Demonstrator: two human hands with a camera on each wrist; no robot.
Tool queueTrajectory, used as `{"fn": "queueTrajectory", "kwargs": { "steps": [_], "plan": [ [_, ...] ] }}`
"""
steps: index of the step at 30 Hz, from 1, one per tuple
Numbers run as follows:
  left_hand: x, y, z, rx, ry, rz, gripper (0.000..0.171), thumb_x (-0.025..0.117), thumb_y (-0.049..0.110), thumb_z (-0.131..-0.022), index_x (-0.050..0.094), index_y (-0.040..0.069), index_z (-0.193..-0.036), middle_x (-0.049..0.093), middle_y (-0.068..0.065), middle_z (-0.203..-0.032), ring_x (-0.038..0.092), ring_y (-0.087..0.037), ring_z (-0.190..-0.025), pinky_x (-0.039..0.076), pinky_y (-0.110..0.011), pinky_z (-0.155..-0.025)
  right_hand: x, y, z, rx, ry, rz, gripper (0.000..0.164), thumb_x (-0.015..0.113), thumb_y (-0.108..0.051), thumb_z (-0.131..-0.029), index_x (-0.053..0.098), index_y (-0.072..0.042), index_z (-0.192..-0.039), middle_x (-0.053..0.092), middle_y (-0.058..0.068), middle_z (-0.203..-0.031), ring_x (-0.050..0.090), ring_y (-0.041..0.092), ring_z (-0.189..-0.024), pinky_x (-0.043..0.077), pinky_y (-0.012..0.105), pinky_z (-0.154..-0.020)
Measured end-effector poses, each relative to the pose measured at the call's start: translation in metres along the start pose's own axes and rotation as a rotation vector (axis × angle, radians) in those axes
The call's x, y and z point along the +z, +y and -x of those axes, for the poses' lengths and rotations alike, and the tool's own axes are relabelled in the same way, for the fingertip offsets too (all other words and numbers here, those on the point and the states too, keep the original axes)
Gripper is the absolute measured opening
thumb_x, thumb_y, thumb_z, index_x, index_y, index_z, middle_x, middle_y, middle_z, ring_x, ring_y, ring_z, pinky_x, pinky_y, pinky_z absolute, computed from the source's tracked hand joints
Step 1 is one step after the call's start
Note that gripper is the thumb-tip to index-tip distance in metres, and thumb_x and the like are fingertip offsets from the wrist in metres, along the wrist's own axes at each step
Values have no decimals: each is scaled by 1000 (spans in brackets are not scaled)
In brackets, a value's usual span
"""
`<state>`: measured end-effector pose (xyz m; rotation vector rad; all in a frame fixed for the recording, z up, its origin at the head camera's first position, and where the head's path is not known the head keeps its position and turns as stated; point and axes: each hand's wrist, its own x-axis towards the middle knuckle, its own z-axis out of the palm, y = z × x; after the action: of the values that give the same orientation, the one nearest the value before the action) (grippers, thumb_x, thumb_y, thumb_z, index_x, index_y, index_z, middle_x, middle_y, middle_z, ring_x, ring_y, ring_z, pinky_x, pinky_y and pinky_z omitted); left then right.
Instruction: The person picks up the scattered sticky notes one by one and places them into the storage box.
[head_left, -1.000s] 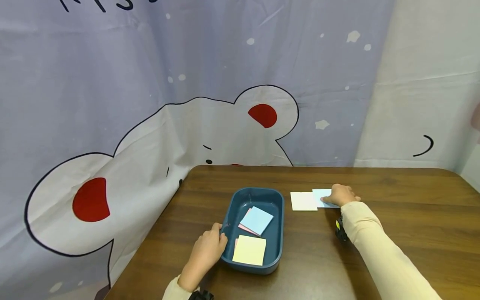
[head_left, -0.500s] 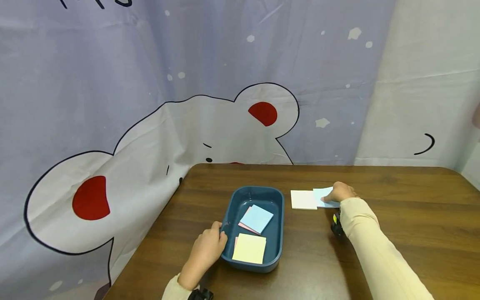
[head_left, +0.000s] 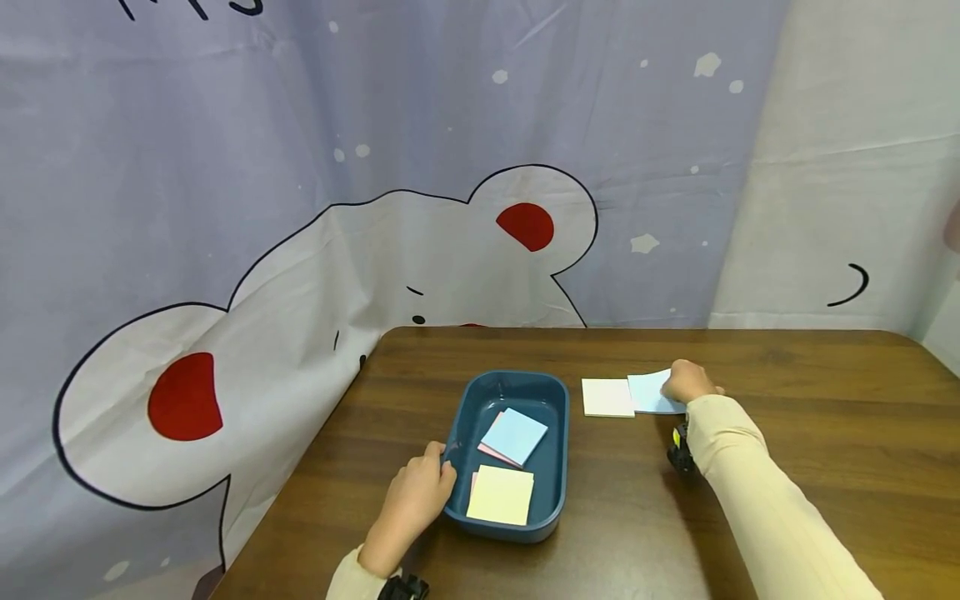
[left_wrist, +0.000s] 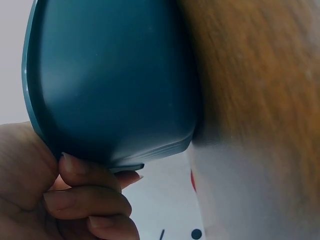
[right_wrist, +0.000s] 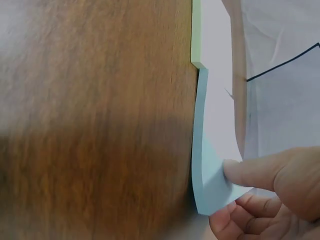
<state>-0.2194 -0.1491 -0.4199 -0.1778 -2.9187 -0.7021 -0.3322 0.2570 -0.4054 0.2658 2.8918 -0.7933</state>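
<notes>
My right hand [head_left: 690, 382] pinches a light blue sticky-note pad [head_left: 647, 393], thumb on top and fingers under its end. In the right wrist view the pad [right_wrist: 212, 172] bends up slightly at the held end. A pale cream sticky-note pad [head_left: 607, 398] lies against its left side. My left hand [head_left: 415, 496] grips the left rim of a dark teal plastic bin [head_left: 556, 442]; the left wrist view has the fingers curled at the bin wall [left_wrist: 110, 85]. Inside the bin, another light blue pad [head_left: 519, 433] lies over a pink one, and a yellow pad [head_left: 501, 495] over another pink one.
The bin and pads are on a brown wood-grain table [head_left: 825, 442] with rounded far corners. Behind it hangs a printed cloth [head_left: 420, 108] with a white cartoon figure.
The right hand has shifted very slightly right, and the light blue pad under it now curves up at its end. The left hand stays on the bin.
</notes>
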Motion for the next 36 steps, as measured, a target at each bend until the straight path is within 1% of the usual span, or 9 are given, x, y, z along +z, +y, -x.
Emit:
{"fn": "queueTrajectory", "kwargs": {
  "steps": [3,9,11,15,18,22,29,32,36],
  "plan": [
    [0,0,1,5,3,0,31,55,15,-90,58,-4,-114,64,-13,-74,52,-20,-56,41,-37,-52,-1,4,0,-20,11,-4,8,45,-4,-82,49,3,-83,50,37,-122,47,52,-111,29,73,-90],
    [-1,1,0,-2,-5,8,32,54,15,-91,58,-4,-115,61,-11,-71,49,-19,-55,39,-35,-51,-8,7,4,-37,8,0,19,40,-4,-82,50,7,-92,46,39,-125,43,58,-117,30,73,-90],
    [-1,1,-1,-3,-6,11,32,54,15,-91,58,-4,-115,61,-11,-71,49,-19,-55,39,-35,-51,-11,7,6,-40,11,3,18,40,-5,-81,50,7,-90,48,38,-121,46,56,-112,32,72,-88],
    [-1,1,-1,0,-3,12,32,54,15,-91,58,-4,-115,61,-11,-71,49,-19,-55,39,-35,-52,-17,7,11,-111,49,23,9,41,-4,-79,46,4,-78,52,29,-91,49,42,-85,43,54,-76],
    [-1,0,0,1,-3,10,32,54,16,-91,58,-4,-115,62,-12,-72,50,-19,-55,39,-35,-52,-19,7,15,-178,89,39,9,42,-2,-77,40,-2,-68,44,17,-73,44,33,-72,39,40,-65],
    [0,0,1,0,5,6,31,55,15,-90,58,-4,-114,62,-12,-72,50,-20,-55,40,-35,-52,-21,5,20,-216,124,33,21,43,-3,-75,32,-12,-60,36,6,-64,41,27,-65,36,35,-61],
    [0,0,3,17,26,1,29,56,14,-90,59,-5,-111,66,-16,-77,55,-22,-57,45,-39,-53,-29,1,25,-215,72,-48,34,47,-7,-82,31,-17,-54,27,-6,-54,29,13,-53,29,28,-54],
    [0,0,2,17,32,0,28,56,14,-90,59,-5,-111,66,-17,-78,57,-23,-58,46,-40,-54,-32,-4,27,-226,56,-52,38,49,-9,-87,33,-17,-53,28,-5,-54,29,11,-53,29,27,-54],
    [0,0,1,14,27,3,29,55,14,-90,59,-5,-111,67,-18,-80,57,-22,-58,46,-40,-55,-36,-11,30,-234,49,-37,35,51,-10,-90,41,-12,-56,39,0,-60,37,14,-58,33,27,-56]
  ]
}}
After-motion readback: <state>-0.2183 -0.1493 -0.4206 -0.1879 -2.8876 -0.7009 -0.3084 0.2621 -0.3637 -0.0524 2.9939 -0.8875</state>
